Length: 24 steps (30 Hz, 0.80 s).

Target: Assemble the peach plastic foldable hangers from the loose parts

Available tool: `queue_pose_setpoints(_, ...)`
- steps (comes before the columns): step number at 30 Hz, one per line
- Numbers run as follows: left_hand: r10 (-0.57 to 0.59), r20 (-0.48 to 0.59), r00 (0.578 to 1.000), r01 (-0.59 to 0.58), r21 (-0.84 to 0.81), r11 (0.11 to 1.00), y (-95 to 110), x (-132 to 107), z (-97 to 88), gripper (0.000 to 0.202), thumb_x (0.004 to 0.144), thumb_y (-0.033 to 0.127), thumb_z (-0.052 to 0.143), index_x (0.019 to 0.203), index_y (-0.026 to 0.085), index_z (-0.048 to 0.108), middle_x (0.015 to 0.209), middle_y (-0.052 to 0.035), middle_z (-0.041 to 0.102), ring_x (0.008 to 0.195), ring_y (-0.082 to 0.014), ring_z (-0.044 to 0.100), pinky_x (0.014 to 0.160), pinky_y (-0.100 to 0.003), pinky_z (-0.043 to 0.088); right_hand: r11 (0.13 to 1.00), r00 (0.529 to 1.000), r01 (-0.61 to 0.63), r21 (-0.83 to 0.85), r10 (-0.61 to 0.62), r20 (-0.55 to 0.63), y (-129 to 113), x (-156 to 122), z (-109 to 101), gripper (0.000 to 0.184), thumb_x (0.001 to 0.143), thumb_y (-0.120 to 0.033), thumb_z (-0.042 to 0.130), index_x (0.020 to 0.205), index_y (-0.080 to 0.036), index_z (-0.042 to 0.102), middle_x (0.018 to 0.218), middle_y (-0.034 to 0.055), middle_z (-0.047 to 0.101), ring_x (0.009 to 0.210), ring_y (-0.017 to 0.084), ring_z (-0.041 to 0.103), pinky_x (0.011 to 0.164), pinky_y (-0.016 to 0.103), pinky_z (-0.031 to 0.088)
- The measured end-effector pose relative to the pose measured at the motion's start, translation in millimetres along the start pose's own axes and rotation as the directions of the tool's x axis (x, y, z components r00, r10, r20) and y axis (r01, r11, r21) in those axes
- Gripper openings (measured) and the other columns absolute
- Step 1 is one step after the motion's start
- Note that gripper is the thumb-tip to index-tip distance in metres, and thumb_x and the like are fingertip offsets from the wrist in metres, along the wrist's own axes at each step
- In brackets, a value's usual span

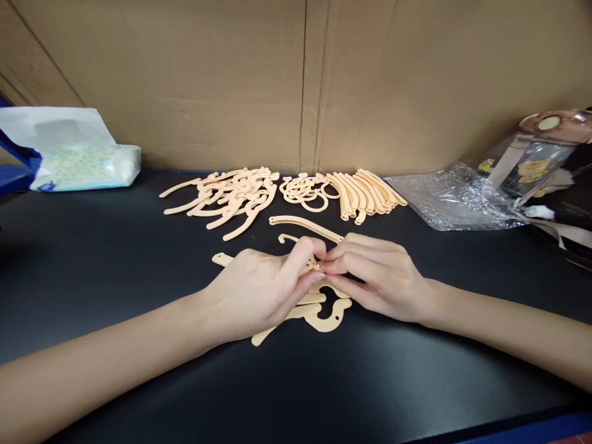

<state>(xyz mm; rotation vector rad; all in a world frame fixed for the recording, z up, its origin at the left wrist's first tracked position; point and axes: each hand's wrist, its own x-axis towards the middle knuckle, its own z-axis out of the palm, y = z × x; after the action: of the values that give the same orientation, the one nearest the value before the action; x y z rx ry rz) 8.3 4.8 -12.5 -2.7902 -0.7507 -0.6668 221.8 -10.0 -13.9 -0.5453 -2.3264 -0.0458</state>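
Observation:
Over the middle of the black table, my left hand [259,287] and my right hand [379,274] meet fingertip to fingertip. Both are closed in a pinch on a beige plastic hanger piece [222,259], whose rounded end sticks out left of my left hand. Fingers hide most of the joint between them. A thin beige hook [287,238] points up and left just behind the fingertips. Below the hands lies a duck-head-shaped hanger piece [328,319] with a small hole, beside flat arm pieces [272,330]. One long curved arm [305,225] lies just beyond my right fingers.
At the back are a heap of curved hanger parts [231,200], a pile of rings and hooks [305,189] and a row of curved arms [365,194]. A tissue pack [87,165] sits left; a clear plastic bag [448,197] and a bottle [531,157] stand right. Cardboard [208,80] rises behind.

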Motion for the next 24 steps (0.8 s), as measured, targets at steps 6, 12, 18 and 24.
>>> queue_pose_setpoints(6, 0.05, -0.002, 0.999, -0.05, 0.026, 0.998, 2.0, -0.1, -1.2, 0.012, 0.101, 0.026, 0.029, 0.105, 0.019, 0.037, 0.056, 0.0086, 0.06, 0.034, -0.0102, 0.053, 0.037, -0.02, 0.025, 0.998, 0.998, 0.048, -0.03, -0.047, 0.031, 0.3, -0.9, 0.2, 0.011, 0.093, -0.012, 0.052, 0.083, -0.013, 0.057, 0.076, 0.0077, 0.065, 0.07, 0.014, 0.054, 0.063, 0.027, 0.048)
queue_pose_setpoints(12, 0.086, 0.0, 0.996, -0.086, 0.035, 0.996, 4.3, 0.1, -2.4, 0.011, 0.099, 0.022, 0.028, 0.105, 0.019, 0.037, 0.052, 0.01, 0.056, 0.032, -0.0092, 0.05, 0.036, -0.02, 0.025, 0.996, 0.996, 0.074, -0.049, -0.071, 0.057, -0.7, -0.2, -0.6, 0.017, 0.093, -0.011, 0.051, 0.079, -0.011, 0.06, 0.072, 0.0077, 0.062, 0.069, 0.014, 0.051, 0.063, 0.027, 0.046)
queue_pose_setpoints(18, 0.108, 0.021, 0.994, -0.107, -0.028, 0.994, 4.3, -0.6, -4.6, 0.011, 0.1, 0.02, 0.026, 0.106, 0.019, 0.036, 0.058, 0.009, 0.061, 0.034, -0.0093, 0.052, 0.036, -0.02, 0.025, 0.991, 0.992, 0.103, -0.084, -0.096, 0.083, -3.8, 1.2, -1.6, 0.02, 0.093, -0.01, 0.05, 0.076, -0.011, 0.06, 0.067, 0.0048, 0.056, 0.064, 0.014, 0.045, 0.059, 0.026, 0.042)
queue_pose_setpoints(24, 0.052, 0.01, 0.999, -0.051, -0.091, 0.995, 2.6, -1.6, -2.1, 0.011, 0.103, 0.03, 0.029, 0.107, 0.022, 0.036, 0.063, 0.0083, 0.064, 0.038, -0.0089, 0.057, 0.039, -0.017, 0.029, 0.97, 0.987, 0.142, -0.199, -0.122, 0.109, -2.4, 0.1, -2.7, 0.025, 0.094, -0.007, 0.044, 0.074, -0.016, 0.055, 0.069, 0.0039, 0.056, 0.064, 0.013, 0.043, 0.058, 0.026, 0.041)
